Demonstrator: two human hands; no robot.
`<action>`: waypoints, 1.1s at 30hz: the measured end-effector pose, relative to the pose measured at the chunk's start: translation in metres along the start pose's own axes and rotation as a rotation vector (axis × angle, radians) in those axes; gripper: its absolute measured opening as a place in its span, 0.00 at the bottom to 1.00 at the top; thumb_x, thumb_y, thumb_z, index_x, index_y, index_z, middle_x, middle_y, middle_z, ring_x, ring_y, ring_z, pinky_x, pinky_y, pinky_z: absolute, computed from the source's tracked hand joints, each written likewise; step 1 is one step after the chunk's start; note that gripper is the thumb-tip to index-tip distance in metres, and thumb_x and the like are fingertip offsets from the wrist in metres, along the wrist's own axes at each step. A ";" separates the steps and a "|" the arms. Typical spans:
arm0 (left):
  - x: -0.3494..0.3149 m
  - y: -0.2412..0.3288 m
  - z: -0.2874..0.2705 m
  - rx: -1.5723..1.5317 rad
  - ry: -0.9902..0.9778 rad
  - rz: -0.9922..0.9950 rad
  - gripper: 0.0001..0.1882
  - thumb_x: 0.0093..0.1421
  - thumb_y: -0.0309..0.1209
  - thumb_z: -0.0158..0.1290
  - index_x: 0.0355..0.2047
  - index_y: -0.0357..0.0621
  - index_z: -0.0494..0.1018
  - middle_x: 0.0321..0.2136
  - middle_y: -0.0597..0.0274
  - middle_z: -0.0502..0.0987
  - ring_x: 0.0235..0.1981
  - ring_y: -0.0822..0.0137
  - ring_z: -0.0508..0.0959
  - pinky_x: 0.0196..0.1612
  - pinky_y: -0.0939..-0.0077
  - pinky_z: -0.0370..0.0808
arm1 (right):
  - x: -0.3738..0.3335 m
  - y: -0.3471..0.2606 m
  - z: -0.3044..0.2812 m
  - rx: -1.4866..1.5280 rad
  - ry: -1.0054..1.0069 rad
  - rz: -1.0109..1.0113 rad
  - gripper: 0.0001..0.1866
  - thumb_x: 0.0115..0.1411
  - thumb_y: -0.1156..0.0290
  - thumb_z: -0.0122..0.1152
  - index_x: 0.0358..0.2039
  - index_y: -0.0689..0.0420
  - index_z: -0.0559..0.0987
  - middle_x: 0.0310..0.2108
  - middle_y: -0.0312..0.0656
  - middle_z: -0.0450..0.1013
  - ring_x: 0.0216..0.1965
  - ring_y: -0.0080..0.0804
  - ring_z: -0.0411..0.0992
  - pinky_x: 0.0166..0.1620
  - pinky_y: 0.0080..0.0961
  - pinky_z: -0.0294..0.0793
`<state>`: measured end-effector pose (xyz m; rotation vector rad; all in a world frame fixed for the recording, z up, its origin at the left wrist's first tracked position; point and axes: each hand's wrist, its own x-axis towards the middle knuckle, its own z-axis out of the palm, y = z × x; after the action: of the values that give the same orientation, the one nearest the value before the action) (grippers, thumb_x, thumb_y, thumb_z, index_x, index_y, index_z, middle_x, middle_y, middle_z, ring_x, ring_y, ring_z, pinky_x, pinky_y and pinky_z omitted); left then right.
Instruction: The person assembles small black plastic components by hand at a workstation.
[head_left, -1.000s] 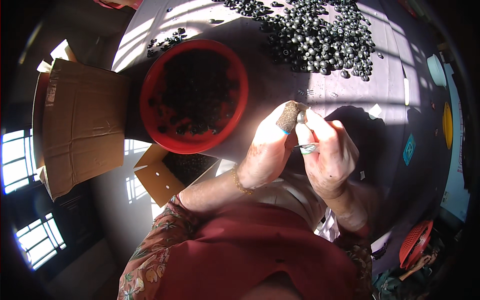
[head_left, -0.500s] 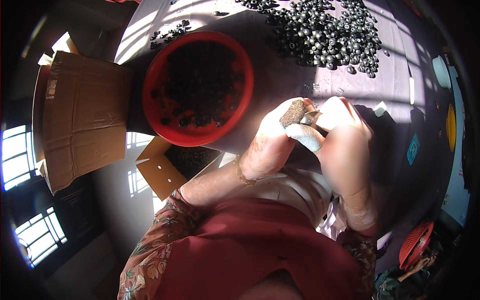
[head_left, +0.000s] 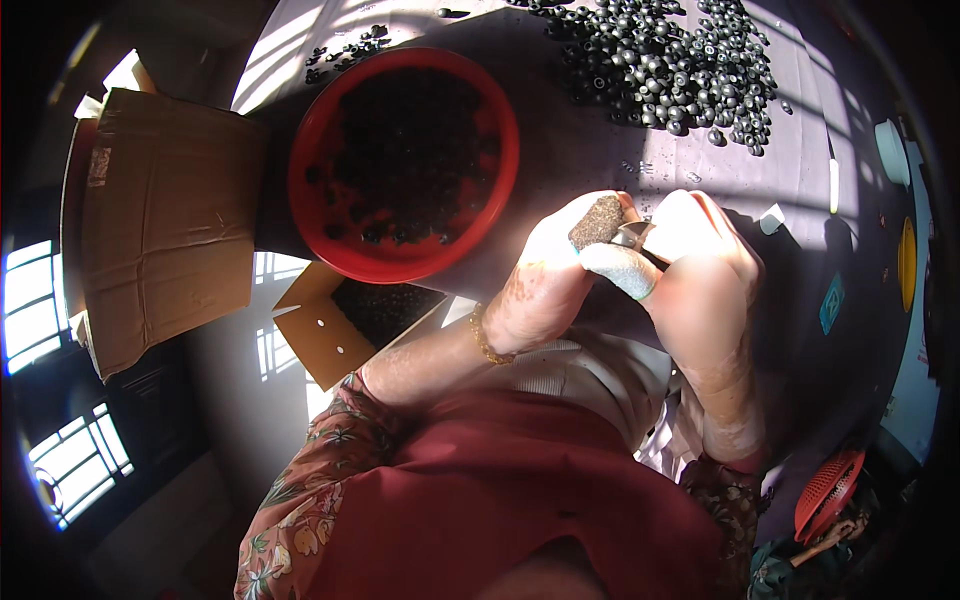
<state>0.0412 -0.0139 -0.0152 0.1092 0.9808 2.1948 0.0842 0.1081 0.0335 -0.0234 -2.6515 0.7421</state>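
Note:
My left hand [head_left: 555, 270] and my right hand [head_left: 705, 290] meet over the near part of the cloth-covered table. A speckled brown cover wraps my left thumb [head_left: 599, 222], and a whitish one wraps my right thumb [head_left: 618, 268]. Between the fingertips shows a small dark shiny piece [head_left: 631, 236], pinched by the left hand. The right fingers are closed right against it; what they hold is hidden and washed out by sunlight. To the left stands a red basin [head_left: 308, 235] with many small dark round pieces inside. A heap of glossy grey-black bead-like pieces [head_left: 690, 85] lies beyond my hands.
A tall cardboard box [head_left: 180, 190] stands at the left, with an open carton [head_left: 325, 335] of dark pieces below the basin. Right of my hands lie a white block [head_left: 771, 219], a white stick [head_left: 834, 186] and a blue packet [head_left: 831, 303]. A red strainer [head_left: 830, 490] sits lower right.
The view has shifted slightly, so the table things sit a little higher and further right. My hands keep the same pinch, with the fingers tilted slightly differently around the piece.

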 end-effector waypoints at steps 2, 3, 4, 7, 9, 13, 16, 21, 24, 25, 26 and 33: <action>0.000 -0.001 0.001 -0.015 0.005 0.006 0.11 0.58 0.32 0.48 0.38 0.39 0.68 0.31 0.69 0.70 0.33 0.80 0.67 0.36 0.85 0.64 | 0.000 0.001 0.000 0.015 -0.004 0.000 0.17 0.42 0.55 0.68 0.18 0.57 0.78 0.16 0.38 0.65 0.21 0.35 0.66 0.24 0.29 0.66; 0.000 -0.001 0.000 -0.015 0.005 0.005 0.11 0.58 0.32 0.48 0.38 0.39 0.68 0.31 0.69 0.70 0.33 0.80 0.67 0.36 0.85 0.64 | -0.001 0.002 0.001 0.004 -0.004 -0.001 0.17 0.42 0.55 0.68 0.18 0.57 0.78 0.16 0.38 0.65 0.21 0.35 0.66 0.24 0.29 0.66; 0.000 -0.002 -0.001 -0.018 -0.020 0.026 0.11 0.58 0.32 0.48 0.38 0.39 0.68 0.31 0.69 0.70 0.33 0.80 0.68 0.36 0.85 0.64 | -0.001 0.003 0.002 -0.007 -0.004 -0.002 0.17 0.42 0.55 0.68 0.19 0.57 0.78 0.16 0.38 0.65 0.21 0.34 0.66 0.24 0.29 0.66; 0.001 -0.003 -0.002 -0.010 -0.023 0.033 0.11 0.58 0.31 0.48 0.39 0.38 0.68 0.31 0.68 0.70 0.34 0.80 0.68 0.37 0.84 0.64 | -0.001 0.002 0.000 0.025 -0.001 0.014 0.17 0.42 0.55 0.68 0.19 0.57 0.77 0.17 0.38 0.65 0.21 0.34 0.66 0.24 0.29 0.66; 0.001 -0.003 -0.002 0.001 0.000 0.021 0.11 0.58 0.31 0.48 0.39 0.38 0.68 0.31 0.68 0.70 0.34 0.79 0.68 0.38 0.83 0.64 | -0.001 0.003 0.000 0.011 -0.006 0.018 0.17 0.42 0.55 0.68 0.18 0.57 0.77 0.16 0.38 0.65 0.21 0.34 0.66 0.24 0.29 0.66; 0.001 -0.003 0.000 0.008 0.003 0.017 0.12 0.58 0.31 0.47 0.39 0.38 0.67 0.32 0.68 0.70 0.34 0.79 0.68 0.38 0.84 0.64 | -0.001 0.004 0.001 0.006 -0.002 0.031 0.17 0.42 0.56 0.68 0.18 0.57 0.77 0.16 0.38 0.65 0.21 0.34 0.66 0.24 0.29 0.66; 0.001 -0.002 -0.001 -0.004 0.000 0.015 0.12 0.58 0.31 0.48 0.40 0.38 0.67 0.32 0.68 0.70 0.35 0.79 0.68 0.38 0.84 0.64 | -0.002 0.005 0.002 0.023 0.005 0.012 0.17 0.42 0.56 0.68 0.18 0.57 0.77 0.16 0.38 0.65 0.21 0.34 0.66 0.24 0.28 0.66; 0.000 -0.002 0.001 -0.016 -0.006 0.036 0.12 0.58 0.32 0.49 0.40 0.37 0.67 0.32 0.68 0.70 0.35 0.79 0.68 0.39 0.83 0.65 | -0.002 0.006 0.002 0.032 0.009 0.002 0.17 0.42 0.56 0.68 0.17 0.57 0.76 0.17 0.37 0.65 0.21 0.34 0.66 0.24 0.28 0.66; 0.000 -0.004 -0.002 -0.020 -0.006 0.026 0.12 0.58 0.31 0.49 0.40 0.37 0.67 0.33 0.68 0.70 0.35 0.79 0.68 0.39 0.83 0.65 | -0.002 0.006 0.003 0.034 0.010 -0.007 0.17 0.42 0.57 0.68 0.17 0.57 0.76 0.17 0.37 0.65 0.21 0.34 0.66 0.24 0.28 0.66; 0.000 -0.004 -0.003 -0.037 -0.019 0.030 0.12 0.58 0.31 0.49 0.40 0.37 0.67 0.33 0.67 0.71 0.36 0.79 0.68 0.39 0.83 0.65 | -0.001 0.006 0.003 0.040 0.004 -0.002 0.17 0.42 0.57 0.68 0.17 0.57 0.76 0.17 0.38 0.65 0.21 0.34 0.66 0.24 0.28 0.66; -0.001 -0.004 -0.003 -0.053 -0.033 0.034 0.12 0.58 0.31 0.49 0.40 0.37 0.67 0.34 0.67 0.71 0.36 0.79 0.68 0.39 0.83 0.65 | -0.002 0.007 0.004 0.041 0.003 -0.002 0.17 0.42 0.57 0.68 0.17 0.57 0.76 0.17 0.38 0.65 0.21 0.34 0.66 0.24 0.28 0.66; -0.001 -0.008 -0.008 -0.060 -0.072 0.046 0.12 0.59 0.31 0.47 0.41 0.37 0.67 0.33 0.66 0.71 0.36 0.77 0.70 0.39 0.82 0.66 | -0.003 0.006 0.002 0.030 -0.039 -0.002 0.19 0.41 0.55 0.67 0.15 0.58 0.73 0.15 0.39 0.63 0.20 0.37 0.65 0.23 0.30 0.65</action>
<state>0.0436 -0.0157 -0.0258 0.1832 0.8792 2.2439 0.0857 0.1119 0.0282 0.0024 -2.6767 0.7895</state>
